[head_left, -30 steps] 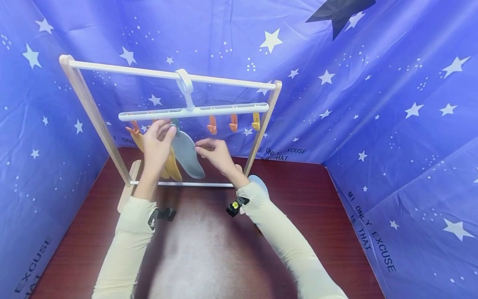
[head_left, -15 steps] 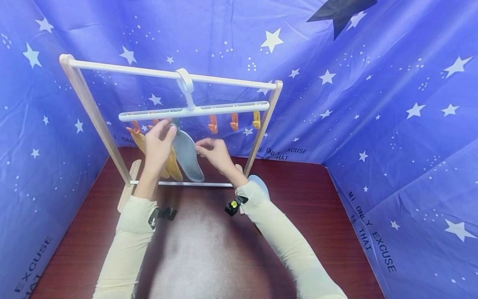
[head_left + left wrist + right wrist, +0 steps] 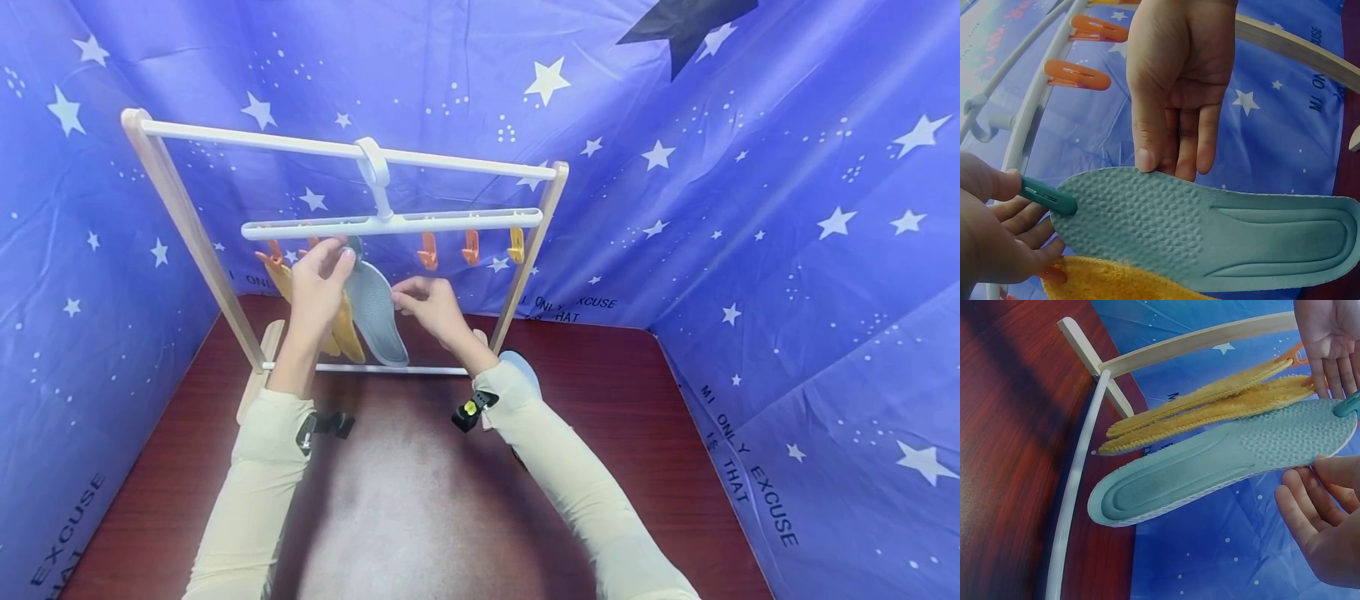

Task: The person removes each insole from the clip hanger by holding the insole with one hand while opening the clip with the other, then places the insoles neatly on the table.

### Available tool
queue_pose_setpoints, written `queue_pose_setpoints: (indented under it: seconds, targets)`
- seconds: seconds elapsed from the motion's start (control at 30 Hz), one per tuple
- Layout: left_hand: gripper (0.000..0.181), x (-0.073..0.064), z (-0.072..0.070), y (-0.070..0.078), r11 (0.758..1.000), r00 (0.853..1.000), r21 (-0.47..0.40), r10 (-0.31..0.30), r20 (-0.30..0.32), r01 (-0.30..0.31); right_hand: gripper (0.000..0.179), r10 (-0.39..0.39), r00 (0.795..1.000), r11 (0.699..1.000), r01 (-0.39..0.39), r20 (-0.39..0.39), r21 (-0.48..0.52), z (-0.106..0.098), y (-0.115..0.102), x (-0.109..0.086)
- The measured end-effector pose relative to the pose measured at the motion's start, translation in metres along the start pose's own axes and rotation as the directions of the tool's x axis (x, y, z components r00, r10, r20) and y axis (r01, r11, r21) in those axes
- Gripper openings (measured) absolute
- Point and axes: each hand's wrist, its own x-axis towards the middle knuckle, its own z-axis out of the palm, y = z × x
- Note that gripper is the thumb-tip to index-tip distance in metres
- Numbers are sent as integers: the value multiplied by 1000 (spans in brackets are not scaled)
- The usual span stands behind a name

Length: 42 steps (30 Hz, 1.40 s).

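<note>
A grey-green insole (image 3: 375,312) with a dotted front part hangs, toe end up, from a green clip (image 3: 1049,195) on a white hanger (image 3: 450,221). My left hand (image 3: 318,279) pinches the clip's tail between thumb and fingers. On the insole's right edge, my right hand (image 3: 438,312) pinches with its thumb and fingers, a little below the clip, as the right wrist view shows. Two fuzzy yellow insoles (image 3: 1210,406) hang from orange clips just left of it, partly behind my left hand in the head view.
The hanger's ring loops over the top bar of a wooden rack (image 3: 180,208). Two orange clips (image 3: 470,247) and a yellow clip (image 3: 516,246) hang at its right. A rounded pale-blue object (image 3: 522,367) lies partly under my right sleeve on the dark red table (image 3: 615,417).
The grey-green insole has turned slightly, its lower end shifting a little left and down. Both hands stay almost where they were.
</note>
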Motion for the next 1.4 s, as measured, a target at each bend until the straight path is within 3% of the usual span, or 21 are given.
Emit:
queue_pose_setpoints:
  seconds: [0.7,1.03,1.4]
  targets:
    - [26,8,2,-7,996,991,21,86,-104,-85,18,-1,1000,998,1,1,60,8,0,4]
    - [25,9,2,-5,996,987,69,66,-146,-56,17,-9,1000,998,9,-3,62,12,4,6]
    - [28,9,0,-3,1000,988,1,17,-156,-17,17,8,1000,998,-7,-13,67,14,5,5]
